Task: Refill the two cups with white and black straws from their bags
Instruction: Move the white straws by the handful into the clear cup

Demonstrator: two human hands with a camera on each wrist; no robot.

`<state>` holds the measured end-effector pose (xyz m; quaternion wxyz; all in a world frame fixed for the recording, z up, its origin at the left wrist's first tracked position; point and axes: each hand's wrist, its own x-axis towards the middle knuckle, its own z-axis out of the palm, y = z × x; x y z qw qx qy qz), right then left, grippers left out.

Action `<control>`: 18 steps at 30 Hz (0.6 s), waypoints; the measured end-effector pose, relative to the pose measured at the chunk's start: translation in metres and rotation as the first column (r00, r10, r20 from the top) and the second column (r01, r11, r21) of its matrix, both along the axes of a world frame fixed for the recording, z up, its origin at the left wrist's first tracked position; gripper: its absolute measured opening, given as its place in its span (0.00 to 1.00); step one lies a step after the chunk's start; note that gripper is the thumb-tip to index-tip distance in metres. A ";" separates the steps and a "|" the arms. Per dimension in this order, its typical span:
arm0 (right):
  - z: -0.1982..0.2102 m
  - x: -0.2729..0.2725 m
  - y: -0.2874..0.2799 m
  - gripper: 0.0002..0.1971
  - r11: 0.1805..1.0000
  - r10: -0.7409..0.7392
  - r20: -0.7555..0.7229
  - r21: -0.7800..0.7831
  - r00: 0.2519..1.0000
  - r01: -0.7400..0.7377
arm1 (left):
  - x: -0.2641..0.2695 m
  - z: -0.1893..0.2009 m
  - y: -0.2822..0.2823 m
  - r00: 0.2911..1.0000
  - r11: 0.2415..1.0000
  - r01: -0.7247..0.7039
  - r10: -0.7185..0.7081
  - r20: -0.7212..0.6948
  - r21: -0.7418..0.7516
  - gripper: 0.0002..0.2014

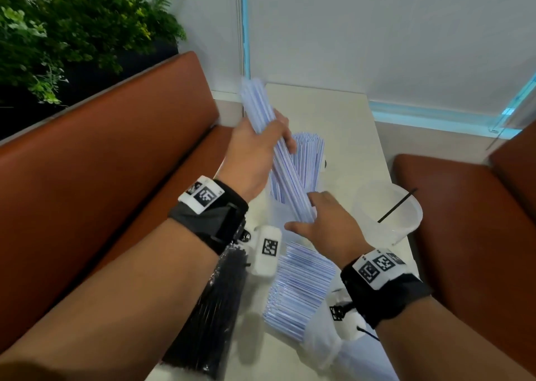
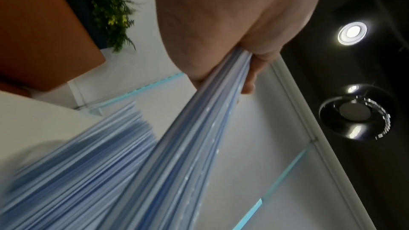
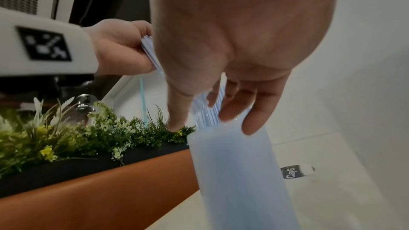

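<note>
Booth seating in brown upholstery (image 1: 95,160) flanks a pale table (image 1: 342,137) beneath greenery (image 1: 72,32). On it, the bag of white straws (image 1: 301,287) and the bag of black straws (image 1: 214,308) lie side by side. The left hand (image 1: 255,151) clamps a bundle of white straws (image 1: 278,160), light, slick and likely to fan, tilted into the nearer cup (image 3: 239,172); best gripped mid-length. The right hand (image 1: 330,221), fingers loosely spread, steadies its lower end. The second cup (image 1: 400,209) holds one black straw.

White straws (image 1: 285,183) carry thin blue stripes; bagged straws (image 1: 214,311) are black; the bench (image 1: 342,125) is cream; seats (image 1: 95,160) rust-brown.
</note>
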<state>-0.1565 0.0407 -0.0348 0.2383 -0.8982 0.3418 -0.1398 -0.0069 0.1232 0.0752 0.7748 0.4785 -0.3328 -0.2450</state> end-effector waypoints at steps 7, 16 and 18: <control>-0.015 0.021 -0.022 0.21 0.993 0.095 -0.249 -0.040 0.964 -0.108 | 0.029 0.012 -0.025 0.936 0.939 -0.333 0.340 0.093 -0.083 0.03; -0.022 0.026 -0.029 0.15 0.968 0.154 -0.301 -0.143 0.941 -0.205 | 0.043 -0.062 -0.043 0.837 0.851 -0.437 0.265 0.479 0.291 0.10; -0.023 0.026 -0.028 0.16 0.971 0.153 -0.293 -0.133 0.944 -0.199 | 0.043 -0.075 -0.051 0.812 0.813 -0.431 0.160 0.562 0.392 0.11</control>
